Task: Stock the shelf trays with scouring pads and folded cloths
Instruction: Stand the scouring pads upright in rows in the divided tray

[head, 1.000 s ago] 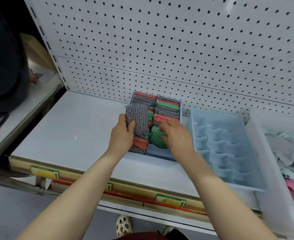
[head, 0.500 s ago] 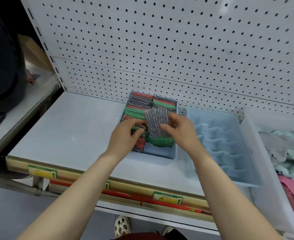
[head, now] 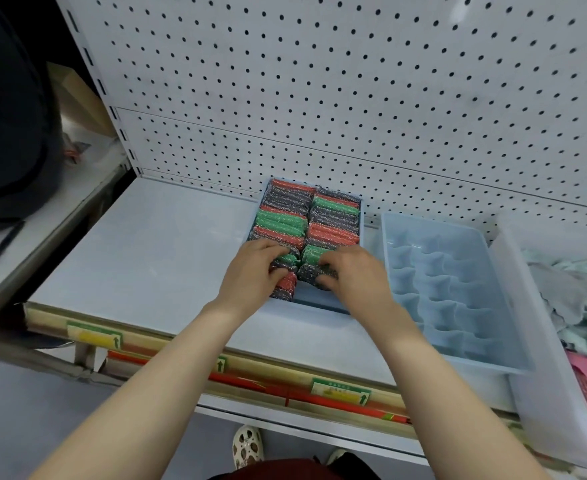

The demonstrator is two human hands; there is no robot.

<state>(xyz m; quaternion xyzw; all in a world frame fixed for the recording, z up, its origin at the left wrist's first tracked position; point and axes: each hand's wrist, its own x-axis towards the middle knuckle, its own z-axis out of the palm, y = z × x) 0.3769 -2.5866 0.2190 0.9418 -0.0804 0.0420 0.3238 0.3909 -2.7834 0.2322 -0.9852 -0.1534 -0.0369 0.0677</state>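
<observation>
A small blue tray (head: 323, 301) on the white shelf holds two rows of upright scouring pads (head: 285, 221) in red, green and silver-grey. My right hand (head: 352, 277) presses a silver-grey pad (head: 314, 271) down at the near end of the right row, fingers curled on it. Over the near end of the left row lies my left hand (head: 252, 275), its fingers resting on the pads there. A larger pale blue tray (head: 458, 296) with wavy dividers stands to the right, nothing in it.
A clear plastic bin (head: 541, 358) at the far right holds loose cloths (head: 576, 299) in pale green, grey and pink. White pegboard (head: 354, 81) backs the shelf. The shelf front edge (head: 167, 344) carries price labels. A dark shape stands at the far left.
The silver-grey pad went from my left hand to the right row, and both hands came down onto the near end of the small tray.
</observation>
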